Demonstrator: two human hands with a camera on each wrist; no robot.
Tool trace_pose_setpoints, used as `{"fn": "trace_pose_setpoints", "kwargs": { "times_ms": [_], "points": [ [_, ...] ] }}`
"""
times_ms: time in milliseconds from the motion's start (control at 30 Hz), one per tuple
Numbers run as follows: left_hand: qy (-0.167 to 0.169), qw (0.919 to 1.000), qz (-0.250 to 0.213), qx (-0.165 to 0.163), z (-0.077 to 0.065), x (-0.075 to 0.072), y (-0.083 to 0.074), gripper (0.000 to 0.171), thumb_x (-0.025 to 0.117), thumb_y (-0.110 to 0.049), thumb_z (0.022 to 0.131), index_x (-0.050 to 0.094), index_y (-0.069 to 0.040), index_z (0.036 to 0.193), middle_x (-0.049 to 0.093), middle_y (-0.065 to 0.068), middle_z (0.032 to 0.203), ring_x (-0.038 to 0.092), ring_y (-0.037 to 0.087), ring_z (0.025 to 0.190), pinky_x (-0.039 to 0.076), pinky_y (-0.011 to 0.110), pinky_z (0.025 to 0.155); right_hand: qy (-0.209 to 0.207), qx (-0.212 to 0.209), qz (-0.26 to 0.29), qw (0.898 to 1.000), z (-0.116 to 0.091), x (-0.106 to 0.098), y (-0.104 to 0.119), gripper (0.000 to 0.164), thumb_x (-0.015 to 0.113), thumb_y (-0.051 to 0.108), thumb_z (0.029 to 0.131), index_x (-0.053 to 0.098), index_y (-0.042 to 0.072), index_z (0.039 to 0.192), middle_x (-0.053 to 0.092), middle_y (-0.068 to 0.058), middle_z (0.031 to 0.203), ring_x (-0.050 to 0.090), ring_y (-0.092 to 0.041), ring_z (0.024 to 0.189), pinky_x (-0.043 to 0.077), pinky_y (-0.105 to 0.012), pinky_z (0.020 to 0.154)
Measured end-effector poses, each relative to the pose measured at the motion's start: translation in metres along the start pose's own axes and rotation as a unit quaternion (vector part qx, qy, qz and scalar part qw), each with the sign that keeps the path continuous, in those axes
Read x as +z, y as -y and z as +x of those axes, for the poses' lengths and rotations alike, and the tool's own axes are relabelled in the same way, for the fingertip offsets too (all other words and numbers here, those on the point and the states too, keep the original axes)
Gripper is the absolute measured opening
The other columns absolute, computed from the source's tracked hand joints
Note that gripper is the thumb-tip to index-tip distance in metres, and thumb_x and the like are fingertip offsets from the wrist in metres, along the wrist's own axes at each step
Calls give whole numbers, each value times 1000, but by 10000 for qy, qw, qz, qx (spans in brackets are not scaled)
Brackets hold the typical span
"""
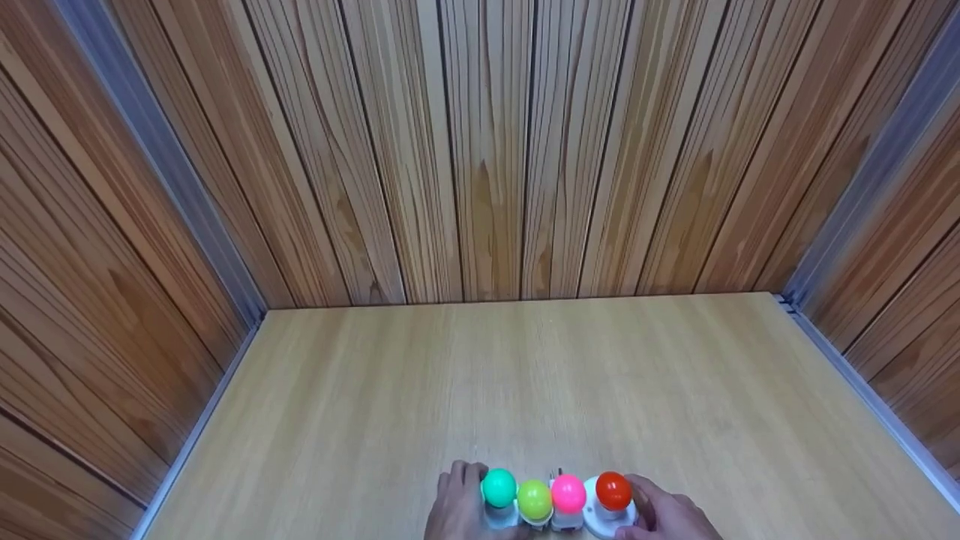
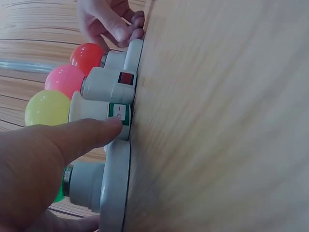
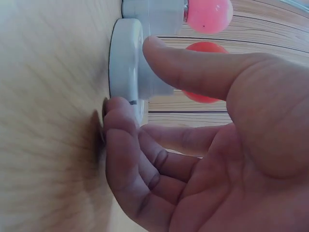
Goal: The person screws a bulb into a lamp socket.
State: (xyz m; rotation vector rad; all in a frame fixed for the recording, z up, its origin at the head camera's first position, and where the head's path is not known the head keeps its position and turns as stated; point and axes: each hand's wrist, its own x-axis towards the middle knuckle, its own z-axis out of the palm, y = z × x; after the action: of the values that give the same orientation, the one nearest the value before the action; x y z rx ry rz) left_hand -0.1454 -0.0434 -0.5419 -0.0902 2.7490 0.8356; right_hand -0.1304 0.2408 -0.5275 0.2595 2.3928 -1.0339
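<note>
Four light bulbs stand upright in white lamp holders, side by side in a row: green point(image 1: 499, 488), yellow-green point(image 1: 535, 500), pink point(image 1: 568, 493) and red point(image 1: 613, 491). At the row's left end my left hand point(image 1: 454, 508) holds the green bulb's holder point(image 2: 115, 186) from the side. Its thumb reaches across to the green-framed switch point(image 2: 119, 111) on the yellow-green bulb's holder. My right hand point(image 1: 667, 514) holds the round base point(image 3: 124, 63) of the red bulb's holder, its bent fingers at the edge and the thumb in front.
The row stands near the front of a light wooden table point(image 1: 480, 382). Plank-patterned walls point(image 1: 487, 150) rise at the back and both sides, with metal strips along the corners. A red switch point(image 2: 126, 78) is on the pink bulb's holder, and plug prongs point(image 1: 556, 473) show behind it.
</note>
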Motion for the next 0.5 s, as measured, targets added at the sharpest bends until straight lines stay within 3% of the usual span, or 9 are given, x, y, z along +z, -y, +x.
{"fn": "trace_pose_setpoints", "kwargs": {
  "times_ms": [267,400,500],
  "points": [
    [618,9972,-389,140,-2,-16,8,105,91,-56,54,48,-8,136,51,10,127,49,24,109,50,48,93,-220,171,-319,9991,-2,-9,-1,97,85,40,71,39,3,148,62,-4,82,54,-16,76,48,-25,71],
    [874,9934,-721,151,-7,-26,12,111,90,-62,53,45,-9,140,50,8,130,48,24,115,49,49,98,-335,32,-800,9962,-8,-17,-7,89,84,41,74,45,3,144,62,0,82,55,-15,75,51,-29,73],
    [900,9928,-789,6,-14,-35,12,116,85,-71,51,44,-12,142,50,7,130,47,23,113,49,49,94,-393,-2,-1142,9927,-13,-23,-12,84,81,45,76,48,4,142,63,2,83,56,-13,76,53,-32,75]
  ]
}}
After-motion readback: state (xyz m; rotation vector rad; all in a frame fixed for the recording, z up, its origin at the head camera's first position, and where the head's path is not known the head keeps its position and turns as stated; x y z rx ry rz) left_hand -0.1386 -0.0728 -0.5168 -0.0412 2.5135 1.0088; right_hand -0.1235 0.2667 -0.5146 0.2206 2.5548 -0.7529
